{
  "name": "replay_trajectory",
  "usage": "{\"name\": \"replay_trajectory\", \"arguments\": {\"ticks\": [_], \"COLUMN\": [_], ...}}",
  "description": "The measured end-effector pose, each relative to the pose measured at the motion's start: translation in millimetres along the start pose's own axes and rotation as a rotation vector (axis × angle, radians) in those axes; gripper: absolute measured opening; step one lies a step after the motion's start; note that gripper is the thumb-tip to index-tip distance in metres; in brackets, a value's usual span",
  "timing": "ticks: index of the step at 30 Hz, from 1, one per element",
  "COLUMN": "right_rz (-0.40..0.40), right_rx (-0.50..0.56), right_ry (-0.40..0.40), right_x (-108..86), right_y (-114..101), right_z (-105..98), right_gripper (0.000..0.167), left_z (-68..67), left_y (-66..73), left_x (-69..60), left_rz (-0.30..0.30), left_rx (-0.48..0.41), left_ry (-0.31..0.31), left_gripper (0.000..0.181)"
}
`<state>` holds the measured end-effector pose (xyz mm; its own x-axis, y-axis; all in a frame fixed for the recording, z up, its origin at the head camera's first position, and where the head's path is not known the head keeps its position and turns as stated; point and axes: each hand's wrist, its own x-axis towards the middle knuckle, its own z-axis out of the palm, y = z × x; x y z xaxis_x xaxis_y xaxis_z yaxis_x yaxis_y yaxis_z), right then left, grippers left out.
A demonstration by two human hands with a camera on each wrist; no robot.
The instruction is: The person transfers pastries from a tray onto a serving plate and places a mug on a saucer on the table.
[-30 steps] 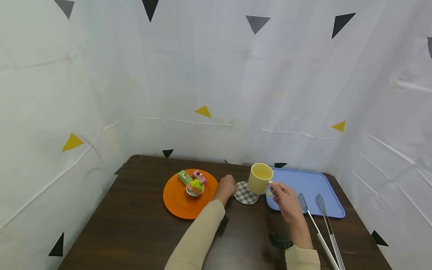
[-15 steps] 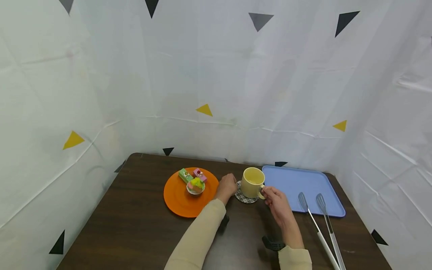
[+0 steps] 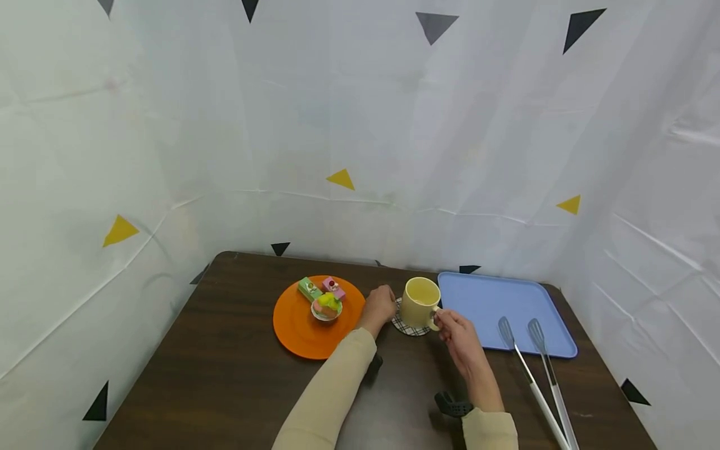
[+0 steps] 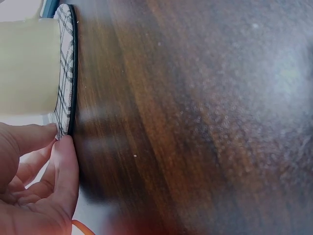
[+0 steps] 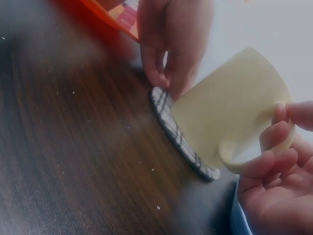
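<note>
A pale yellow mug [image 3: 419,304] stands upright on a round checked coaster [image 3: 406,327] near the middle of the table. My right hand [image 3: 462,337] grips the mug's handle, its thumb and fingers curled round it in the right wrist view. On the other side, my left hand [image 3: 379,307] pinches the coaster's edge between thumb and fingers; the left wrist view shows this grip [image 4: 44,171] close up. In the right wrist view the mug [image 5: 234,103] sits against the coaster's top [image 5: 183,142].
An orange plate [image 3: 295,334] with several small cakes [image 3: 326,305] lies left of my left hand. Right of the mug is a blue tray [image 3: 478,294]. Long tongs [image 3: 542,400] rest across its front edge. White curtains [image 3: 360,125] stand behind the table.
My right hand has moved the mug left and down onto the coaster, from above the gap between coaster and tray. My left hand has stayed at the coaster's edge.
</note>
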<state>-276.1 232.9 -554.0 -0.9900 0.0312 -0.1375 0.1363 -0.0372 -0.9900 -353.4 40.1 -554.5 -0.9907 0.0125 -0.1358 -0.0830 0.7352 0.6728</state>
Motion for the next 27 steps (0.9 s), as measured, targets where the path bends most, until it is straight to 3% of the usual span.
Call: {"name": "replay_trajectory", "arguments": {"ticks": [14,21,27], "right_rz": [0.007,0.015,0.011], "right_rx": [0.035,0.017,-0.06], "right_ry": [-0.021,-0.059,-0.05], "right_x": [0.7,-0.8,-1.0], "right_y": [3,0,1], "right_z": [13,11,15], "right_gripper": [0.025,0.026,0.034], "left_z": [0.7,9.3,1.1], "left_y": [-3.2,-12.0,-12.2], "left_x": [0.1,16.0,6.0], "left_rz": [-0.022,-0.024,-0.019], "left_rx": [-0.005,-0.021,0.018], "left_ry": [-0.01,-0.03,-0.046], "left_gripper": [0.008,0.009,0.016]}}
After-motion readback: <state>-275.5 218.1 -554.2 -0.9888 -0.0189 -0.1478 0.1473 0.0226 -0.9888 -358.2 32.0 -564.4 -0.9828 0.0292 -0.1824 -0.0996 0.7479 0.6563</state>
